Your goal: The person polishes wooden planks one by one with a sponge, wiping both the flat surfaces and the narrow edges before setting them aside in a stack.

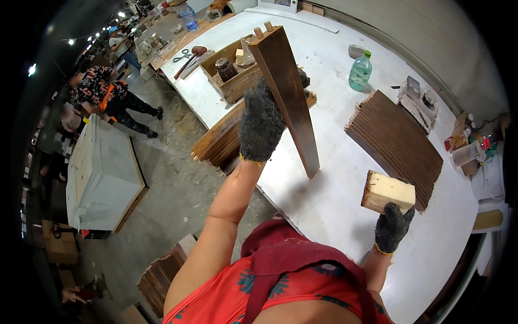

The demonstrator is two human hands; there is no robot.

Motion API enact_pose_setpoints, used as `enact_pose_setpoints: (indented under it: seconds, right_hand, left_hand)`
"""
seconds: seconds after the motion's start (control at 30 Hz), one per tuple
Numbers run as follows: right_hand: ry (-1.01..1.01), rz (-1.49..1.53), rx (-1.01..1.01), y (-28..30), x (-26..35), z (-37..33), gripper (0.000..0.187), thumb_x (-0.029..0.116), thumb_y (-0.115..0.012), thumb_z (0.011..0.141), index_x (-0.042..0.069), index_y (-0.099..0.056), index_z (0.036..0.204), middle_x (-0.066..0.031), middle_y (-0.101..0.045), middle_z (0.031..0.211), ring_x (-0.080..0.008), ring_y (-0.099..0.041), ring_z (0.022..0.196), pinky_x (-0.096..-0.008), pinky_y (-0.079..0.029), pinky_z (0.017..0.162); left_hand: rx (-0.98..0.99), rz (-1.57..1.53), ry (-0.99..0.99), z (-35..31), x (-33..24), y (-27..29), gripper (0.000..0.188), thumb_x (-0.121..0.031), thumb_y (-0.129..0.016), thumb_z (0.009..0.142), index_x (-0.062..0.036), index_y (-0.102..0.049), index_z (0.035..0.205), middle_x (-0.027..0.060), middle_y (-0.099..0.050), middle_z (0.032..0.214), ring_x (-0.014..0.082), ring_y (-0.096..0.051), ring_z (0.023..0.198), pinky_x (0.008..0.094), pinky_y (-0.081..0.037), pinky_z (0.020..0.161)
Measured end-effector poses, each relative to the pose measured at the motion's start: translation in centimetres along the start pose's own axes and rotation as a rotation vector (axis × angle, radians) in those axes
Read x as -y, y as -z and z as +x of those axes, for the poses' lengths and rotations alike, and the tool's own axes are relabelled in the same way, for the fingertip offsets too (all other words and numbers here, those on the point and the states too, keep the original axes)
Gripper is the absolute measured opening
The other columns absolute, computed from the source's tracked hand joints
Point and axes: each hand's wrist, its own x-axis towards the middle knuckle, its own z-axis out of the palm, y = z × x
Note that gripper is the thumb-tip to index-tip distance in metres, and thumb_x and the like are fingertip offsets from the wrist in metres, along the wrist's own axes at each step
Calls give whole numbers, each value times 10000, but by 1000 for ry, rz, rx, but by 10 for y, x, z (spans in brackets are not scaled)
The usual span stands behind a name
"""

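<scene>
My left hand (260, 121), in a dark knitted glove, is closed around a brown wooden furniture leg (288, 97). The leg is held up at a tilt over the white table, its wide end at the top with two pale dowels (263, 29) sticking out. Its narrow end points down toward me. At the right, my right hand (393, 227), gloved the same way, grips a cream sponge block (389, 191) whose left side is stained brown. The sponge is apart from the leg. My left fingers are mostly hidden behind the leg.
Brown wooden strips (396, 143) lie in a row on the white table (329, 216); another stack (218, 137) lies at its left edge. A wooden tray (229, 73) holds a dark jar. A green bottle (360, 71) stands farther back. Another person (110, 97) walks at the left.
</scene>
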Motion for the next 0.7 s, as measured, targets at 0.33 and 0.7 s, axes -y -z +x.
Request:
enact_pose_setpoints:
  seconds: [0.33,0.7]
  right_hand:
    - [31,-81,62,-28,4,15,597,133,-741,628,-20,-486,1145,-110,-555,1068,-197,-529,973,-318,-418,872]
    - [964,-516,18,-108,83,103,622,113,-787,652,-1,-474,1178,-122,-592,1080,-204,-574,986,-318,-472,868]
  left_hand:
    - [44,-15,277,-6,54,4,364,-133,-595,840,-25,-514,1177,11,-578,1031,116,-513,934,265,-415,848]
    - [51,183,260,-55,62,-45,241,-177,-541,883,-23,-540,1068,61,-582,932,138,-504,849,285,-415,780]
